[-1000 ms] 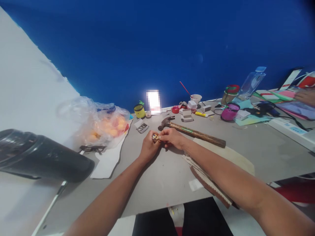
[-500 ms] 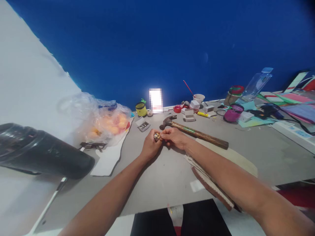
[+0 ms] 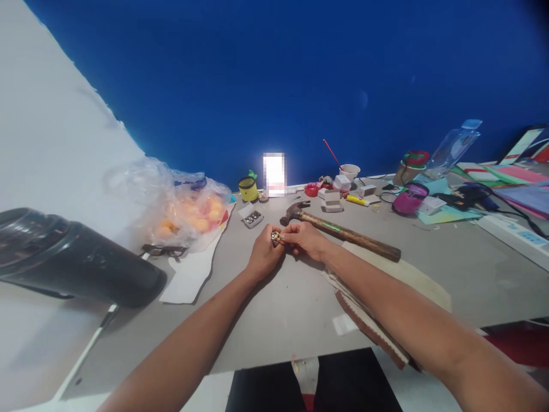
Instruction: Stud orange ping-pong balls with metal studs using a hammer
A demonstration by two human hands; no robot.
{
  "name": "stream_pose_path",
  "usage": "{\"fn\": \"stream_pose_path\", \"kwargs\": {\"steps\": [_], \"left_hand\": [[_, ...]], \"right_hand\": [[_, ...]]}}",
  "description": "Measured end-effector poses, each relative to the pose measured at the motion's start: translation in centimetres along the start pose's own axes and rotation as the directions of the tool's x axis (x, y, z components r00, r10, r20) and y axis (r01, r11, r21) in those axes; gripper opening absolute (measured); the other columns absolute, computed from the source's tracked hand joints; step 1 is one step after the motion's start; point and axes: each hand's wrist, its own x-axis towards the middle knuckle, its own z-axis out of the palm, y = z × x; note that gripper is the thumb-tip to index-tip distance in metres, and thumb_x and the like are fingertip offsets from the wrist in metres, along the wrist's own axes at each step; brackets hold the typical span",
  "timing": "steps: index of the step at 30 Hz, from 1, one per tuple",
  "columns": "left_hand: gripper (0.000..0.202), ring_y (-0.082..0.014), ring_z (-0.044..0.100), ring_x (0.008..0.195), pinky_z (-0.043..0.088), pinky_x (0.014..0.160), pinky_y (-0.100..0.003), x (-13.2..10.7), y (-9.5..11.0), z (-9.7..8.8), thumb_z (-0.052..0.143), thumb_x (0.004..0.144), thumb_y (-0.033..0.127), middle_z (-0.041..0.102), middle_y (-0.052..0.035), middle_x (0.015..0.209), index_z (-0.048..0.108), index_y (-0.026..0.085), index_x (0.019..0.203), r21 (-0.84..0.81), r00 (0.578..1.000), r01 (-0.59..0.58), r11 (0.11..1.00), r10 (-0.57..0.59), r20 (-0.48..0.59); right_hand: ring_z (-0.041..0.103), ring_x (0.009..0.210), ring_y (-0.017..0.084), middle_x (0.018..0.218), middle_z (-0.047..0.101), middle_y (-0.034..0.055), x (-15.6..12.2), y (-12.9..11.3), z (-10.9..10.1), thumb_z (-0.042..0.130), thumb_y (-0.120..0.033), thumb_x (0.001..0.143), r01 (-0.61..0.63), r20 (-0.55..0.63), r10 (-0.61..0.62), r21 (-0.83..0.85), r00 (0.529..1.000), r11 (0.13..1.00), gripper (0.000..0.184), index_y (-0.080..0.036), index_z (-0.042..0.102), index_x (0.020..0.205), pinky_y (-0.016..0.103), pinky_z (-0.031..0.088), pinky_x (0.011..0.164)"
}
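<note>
With twelve o'clock toward the wall, the small rounded gold-and-dark piece (image 3: 275, 238) sits at mid-table in the left hand (image 3: 265, 252), whose fingers are curled closed around it and hide part of it; the right hand (image 3: 302, 240) meets its three o'clock edge, thumb and forefinger pinched together, though anything between the tips is too small to make out. Beneath is a flat grey tabletop (image 3: 295, 312), backed by a deep-blue wall (image 3: 257, 74), with a white wall (image 3: 47, 114) at ten. Near the hands, a small open grey box of shiny bits (image 3: 253, 218) lies at ten, and a claw hammer with a brown wooden handle (image 3: 347, 230) stretches from one to three. The right forearm covers part of a pale cream curved sheet (image 3: 416, 277) at four; a brown toothed-edge strip (image 3: 369, 329) lies at five. Farther out, a clear plastic bag of orange round things (image 3: 206, 209) sits at ten, a black cylindrical container (image 3: 86, 257) looms large at nine, a yellow mesh-sided holder (image 3: 249, 190) stands at eleven, a white cup with a red stick (image 3: 351, 171) at one, and a tilted clear bottle with a blue cap (image 3: 454, 150) at two.
</note>
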Motion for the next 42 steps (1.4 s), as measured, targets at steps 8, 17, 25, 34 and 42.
{"fn": "stream_pose_path", "kwargs": {"steps": [8, 17, 25, 34, 42], "left_hand": [[0.025, -0.0168, 0.059, 0.074, 0.046, 0.07, -0.03, 0.2, 0.0, -0.5, 0.069, 0.076, 0.027, 0.064, 0.0013, 0.085, 0.058, 0.021, 0.097, -0.085, 0.999, 0.032, 0.996, -0.031, 0.009], [0.017, -0.0121, 0.05, 0.058, 0.041, 0.055, -0.025, 0.5, -0.2, -1.0, 0.063, 0.082, 0.034, 0.057, 0.0035, 0.07, 0.062, 0.023, 0.094, -0.266, 0.992, 0.127, 0.956, -0.126, 0.02], [0.033, -0.01, 0.049, 0.051, 0.042, 0.048, -0.023, 0.6, 0.0, -1.5, 0.072, 0.072, 0.034, 0.055, 0.0061, 0.067, 0.061, 0.021, 0.1, -0.339, 0.981, 0.189, 0.922, -0.165, 0.1], [0.037, -0.0121, 0.057, 0.061, 0.047, 0.056, -0.025, 1.5, -0.5, -2.1, 0.076, 0.069, 0.033, 0.069, -0.0005, 0.08, 0.066, 0.02, 0.102, -0.358, 0.977, 0.166, 0.919, -0.204, -0.07], [0.028, -0.0068, 0.036, 0.05, 0.029, 0.049, -0.023, 1.6, -0.7, -1.9, 0.076, 0.071, 0.033, 0.045, 0.0077, 0.062, 0.064, 0.018, 0.092, -0.527, 0.971, 0.223, 0.82, -0.234, 0.047]], "right_hand": [[0.049, 0.052, 0.01, 0.066, 0.065, 0.0005, 0.1, 0.0, -0.2, 0.078, -0.047, 0.077, 0.054, -0.037, -0.057, -0.098, 0.998, 0.994, 0.033, -0.019, 0.061, 0.075, 0.022, 0.039, 0.043], [0.06, 0.119, 0.032, 0.123, 0.07, 0.0165, -0.6, -2.2, -4.2, 0.069, -0.038, 0.093, -0.153, -0.239, -0.491, -0.966, 0.838, 0.208, 0.032, -0.017, 0.071, 0.117, 0.04, 0.047, 0.095], [0.062, 0.12, 0.032, 0.124, 0.069, 0.0206, 0.0, -1.7, -4.8, 0.059, -0.039, 0.101, -0.24, -0.217, -0.371, -0.971, 0.903, -0.018, 0.034, -0.011, 0.071, 0.118, 0.037, 0.047, 0.091], [0.066, 0.101, 0.029, 0.105, 0.074, 0.015, -1.9, -3.3, -3.6, 0.059, -0.031, 0.101, -0.104, -0.121, -0.654, -0.992, 0.747, 0.066, 0.031, -0.016, 0.064, 0.128, 0.037, 0.042, 0.087], [0.061, 0.097, 0.027, 0.102, 0.073, 0.0115, -2.7, -2.4, -2.2, 0.045, -0.035, 0.109, 0.122, 0.141, -0.751, -0.989, 0.645, -0.081, 0.037, -0.023, 0.067, 0.136, 0.037, 0.037, 0.085]]}}
